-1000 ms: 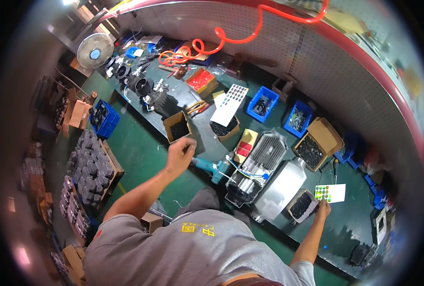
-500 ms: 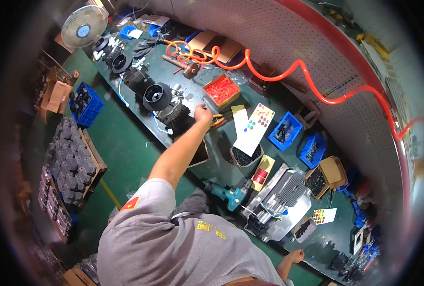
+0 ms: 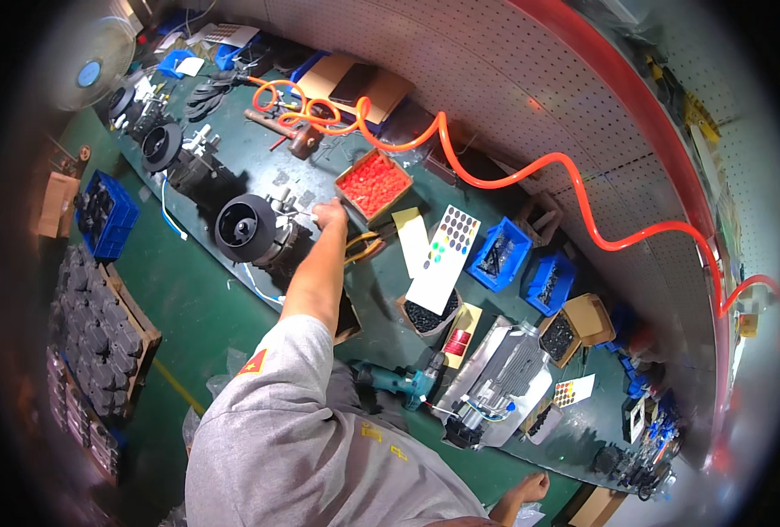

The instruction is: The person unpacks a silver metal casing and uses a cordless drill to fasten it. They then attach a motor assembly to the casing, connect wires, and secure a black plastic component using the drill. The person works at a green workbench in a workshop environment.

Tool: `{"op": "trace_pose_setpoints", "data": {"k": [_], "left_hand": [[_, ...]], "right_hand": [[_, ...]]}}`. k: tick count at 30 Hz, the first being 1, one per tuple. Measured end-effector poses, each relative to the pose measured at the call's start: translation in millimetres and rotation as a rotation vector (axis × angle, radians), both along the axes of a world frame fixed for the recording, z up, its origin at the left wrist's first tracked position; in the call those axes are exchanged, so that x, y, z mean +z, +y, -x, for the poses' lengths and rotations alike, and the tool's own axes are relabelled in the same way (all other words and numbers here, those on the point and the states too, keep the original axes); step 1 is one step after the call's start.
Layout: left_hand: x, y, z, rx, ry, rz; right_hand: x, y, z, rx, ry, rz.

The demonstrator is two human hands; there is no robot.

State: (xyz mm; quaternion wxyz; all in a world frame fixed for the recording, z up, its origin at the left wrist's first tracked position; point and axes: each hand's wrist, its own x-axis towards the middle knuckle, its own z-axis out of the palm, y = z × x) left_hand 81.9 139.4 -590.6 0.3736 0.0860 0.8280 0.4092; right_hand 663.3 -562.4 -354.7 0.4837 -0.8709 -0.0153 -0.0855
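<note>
head view: left hand (image 3: 329, 213) near black-wheeled unit (image 3: 265, 235), grip unclear

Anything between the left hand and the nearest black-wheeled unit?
Nothing visible. Left hand is right beside the black-wheeled unit; contact unclear. The box of red parts sits on the hand's other side.
</note>
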Motion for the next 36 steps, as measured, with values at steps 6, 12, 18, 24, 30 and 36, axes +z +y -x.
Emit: {"op": "trace_pose_setpoints", "data": {"k": [6,12,18,24,30,36], "left_hand": [[68.5,-7.9,-23.1,0.087,0.148,-0.078],[117.2,-34.4,-37.7,0.229,0.054,-0.205],[195.4,-117.0,-103.7,0.180,-0.366,-0.346],[245.6,-245.6,-168.8,-0.911,-0.258,-0.740],[251.9,-117.4,-163.9,-0.843,0.426,-0.929],[161.2,80.3,-96.9,-0.700,1.194,-0.657]], "right_hand": [[41.3,100.8,38.5,0.143,-0.028,-0.090],[92.5,253.9,127.8,0.507,0.037,-0.212],[76.3,363.5,235.2,0.974,0.500,-0.177],[70.9,442.6,304.3,1.046,0.971,-0.444],[60.6,411.5,262.1,0.600,0.985,-0.690],[62.1,336.7,236.7,0.523,0.998,-0.530]]}}
